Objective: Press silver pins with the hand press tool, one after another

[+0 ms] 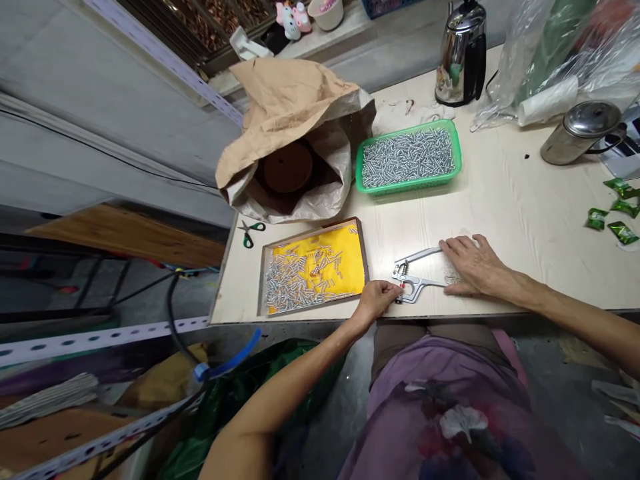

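Here's the pale wood-grained counter (510,207), and toward its left front corner sits the shallow brown-rimmed tray (365,261) with a yellow floor, small silvery metal pieces (287,285) heaped at its left, thinner toward the right. Just right of the tray, the silver metal pliers (425,283): two handles spread wide, a coil spring between them, a red bit by the head. Their head sits near the counter's front edge; beyond them, pale surface stretches up to the green plastic basket (410,186). More runs off past the wrist, rightward.

Now the hands! The right hand (475,270) grasps the pliers' handle ends, fingers at the upper one, thumb by the lower. The left hand (376,298) bunches its fingertips at the head; whether they grip anything, I can't tell.
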The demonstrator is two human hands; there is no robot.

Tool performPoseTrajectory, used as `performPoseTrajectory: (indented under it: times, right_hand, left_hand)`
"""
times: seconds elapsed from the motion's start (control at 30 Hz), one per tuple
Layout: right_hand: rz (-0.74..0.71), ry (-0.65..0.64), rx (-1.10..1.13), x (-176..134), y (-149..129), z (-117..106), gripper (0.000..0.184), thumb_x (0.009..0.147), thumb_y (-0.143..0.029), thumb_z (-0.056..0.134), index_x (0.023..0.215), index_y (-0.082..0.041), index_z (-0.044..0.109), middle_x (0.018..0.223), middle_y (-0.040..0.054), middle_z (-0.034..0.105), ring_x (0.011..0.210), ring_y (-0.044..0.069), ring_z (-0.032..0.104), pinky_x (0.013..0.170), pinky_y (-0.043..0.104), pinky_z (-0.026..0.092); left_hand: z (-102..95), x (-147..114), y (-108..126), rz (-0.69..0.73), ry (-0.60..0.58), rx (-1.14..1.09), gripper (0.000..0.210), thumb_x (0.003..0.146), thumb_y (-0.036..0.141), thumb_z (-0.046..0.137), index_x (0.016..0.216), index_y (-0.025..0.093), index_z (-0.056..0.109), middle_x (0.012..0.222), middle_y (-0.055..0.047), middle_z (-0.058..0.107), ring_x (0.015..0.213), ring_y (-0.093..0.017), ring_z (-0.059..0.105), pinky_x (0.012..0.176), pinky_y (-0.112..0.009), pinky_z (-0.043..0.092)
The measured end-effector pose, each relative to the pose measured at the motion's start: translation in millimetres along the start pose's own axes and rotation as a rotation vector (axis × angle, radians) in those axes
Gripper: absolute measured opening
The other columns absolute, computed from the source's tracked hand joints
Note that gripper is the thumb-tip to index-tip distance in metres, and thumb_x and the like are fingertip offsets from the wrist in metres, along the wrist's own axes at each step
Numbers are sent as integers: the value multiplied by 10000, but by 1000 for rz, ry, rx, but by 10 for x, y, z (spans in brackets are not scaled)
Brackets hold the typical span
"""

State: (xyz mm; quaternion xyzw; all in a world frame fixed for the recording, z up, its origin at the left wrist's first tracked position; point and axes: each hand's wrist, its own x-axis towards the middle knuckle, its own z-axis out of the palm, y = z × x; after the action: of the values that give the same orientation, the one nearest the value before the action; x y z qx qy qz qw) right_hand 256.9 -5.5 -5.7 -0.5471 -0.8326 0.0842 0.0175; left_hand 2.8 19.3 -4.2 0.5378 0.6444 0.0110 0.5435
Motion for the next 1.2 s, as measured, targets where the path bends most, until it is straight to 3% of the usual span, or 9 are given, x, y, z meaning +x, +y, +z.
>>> performPoseTrajectory:
  times: [0.13,0.2,0.37,0.43,0.57,0.77,0.87,1.0,1.2]
  right_hand:
    - [18,29,-20,-46,-66,-36,682,756,-522,618,1274,-98,488,1143,180,608,1012,322,498,853,447,319]
    - [26,20,-13,-70,-96,-57,602,765,-473,630,1222,-97,521,1113,169,616,990,311,501,835,429,313]
    - [-12,40,15,-130,-166,-36,383,805,-342,621,1109,-115,571,1003,142,625,911,278,509,774,375,336]
    - [-19,69,25,-152,-193,10,302,807,-277,619,1063,-119,584,966,137,619,887,270,509,750,359,353]
    - [-2,112,51,-188,-205,108,286,804,-233,632,1059,-110,589,945,132,605,893,270,512,752,361,396]
    - [102,137,111,-207,-198,130,472,778,-350,710,1151,-111,549,1007,144,600,933,290,507,748,381,443]
    - [139,96,61,-216,-249,78,350,806,-325,690,1074,-123,588,973,139,610,926,287,517,736,375,443]
    - [64,79,35,-246,-285,41,140,892,-259,580,945,-138,625,882,110,615,867,249,531,732,351,419]
    - [-17,150,145,-248,-208,168,325,983,-295,398,770,-171,610,736,64,577,740,195,508,687,314,378]
  left_hand:
    - [8,-17,-55,5,2,45,386,786,496,585,640,139,601,396,91,352,368,-62,323,430,-206,250]
    - [-2,-48,-71,73,69,136,393,830,467,557,608,144,585,424,65,407,413,-79,395,460,-209,293]
    - [43,-123,20,584,325,384,192,893,292,545,810,162,660,796,-37,638,742,-145,594,677,-250,458]
    - [126,-97,118,775,313,505,145,891,277,569,941,170,655,926,-67,650,867,-184,602,769,-302,493]
    - [325,71,369,1027,171,755,387,856,258,632,1214,149,532,1260,-140,569,1130,-264,526,948,-419,471]
    - [410,247,609,1035,-36,975,500,867,310,628,1289,123,435,1178,-136,581,1060,-271,536,887,-416,474]
    - [394,228,608,998,-47,1023,415,892,376,593,1221,144,490,1090,-107,600,1008,-257,531,826,-388,466]
    - [414,190,545,975,-27,1007,316,929,409,525,1127,165,563,1013,-83,614,963,-233,523,765,-344,429]
    - [470,206,521,963,-23,1023,358,994,385,358,908,160,622,866,-77,610,908,-212,520,712,-318,392]
